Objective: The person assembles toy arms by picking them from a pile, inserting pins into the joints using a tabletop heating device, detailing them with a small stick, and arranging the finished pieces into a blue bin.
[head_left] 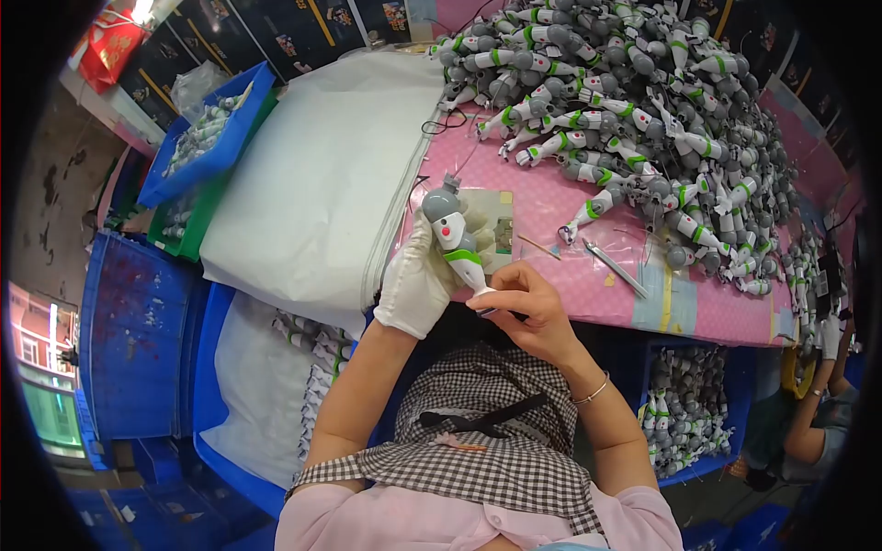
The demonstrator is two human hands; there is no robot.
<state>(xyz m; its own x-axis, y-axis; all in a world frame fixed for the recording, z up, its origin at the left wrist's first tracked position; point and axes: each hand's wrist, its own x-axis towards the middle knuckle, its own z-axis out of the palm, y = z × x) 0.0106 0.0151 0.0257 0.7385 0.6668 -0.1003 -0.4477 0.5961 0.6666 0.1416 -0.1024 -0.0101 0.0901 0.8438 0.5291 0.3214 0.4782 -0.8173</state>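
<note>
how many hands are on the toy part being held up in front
2: the gloved left hand cradles the toy part around its body, and the bare right hand pinches its narrow white end.

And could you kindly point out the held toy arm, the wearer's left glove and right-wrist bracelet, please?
Toy arm [454, 236], head view: its middle section.
Left glove [413, 286], head view: its broad middle.
Bracelet [596, 392], head view: middle of its band.
</note>
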